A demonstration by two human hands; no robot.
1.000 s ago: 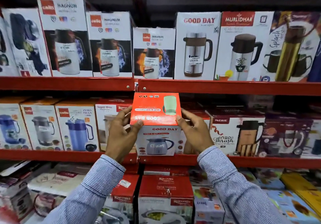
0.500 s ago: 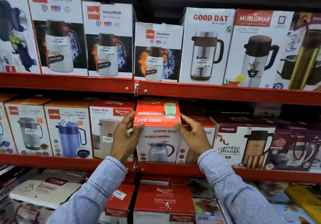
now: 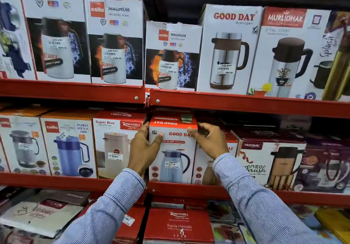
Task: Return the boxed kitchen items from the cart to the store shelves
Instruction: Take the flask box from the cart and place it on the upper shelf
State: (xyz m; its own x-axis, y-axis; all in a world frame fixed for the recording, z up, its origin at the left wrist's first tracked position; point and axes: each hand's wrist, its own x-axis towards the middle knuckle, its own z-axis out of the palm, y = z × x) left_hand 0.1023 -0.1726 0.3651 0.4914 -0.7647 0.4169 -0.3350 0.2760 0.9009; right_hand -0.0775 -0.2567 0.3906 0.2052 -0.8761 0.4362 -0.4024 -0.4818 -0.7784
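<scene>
A white and red Good Day flask box (image 3: 173,154) with a blue jug picture stands upright on the middle red shelf (image 3: 189,188), between a Rishabh Super Riva box (image 3: 113,145) and a second Good Day box (image 3: 203,168). My left hand (image 3: 144,147) grips its left edge, thumb across the front. My right hand (image 3: 209,139) holds its upper right corner, fingers curled over the top edge. Both striped sleeves reach up from below.
The upper shelf (image 3: 246,105) sits just above the box top and carries Cello Magnum, Good Day and Murlidhar flask boxes. A Trueware box (image 3: 270,164) stands to the right, a Cello Puro Hexa box (image 3: 70,145) to the left. Red Rishabh boxes (image 3: 179,224) fill the lower shelf.
The box has gone deeper into the middle shelf and stands upright, its red top now mostly under the upper shelf. The camera has moved closer.
</scene>
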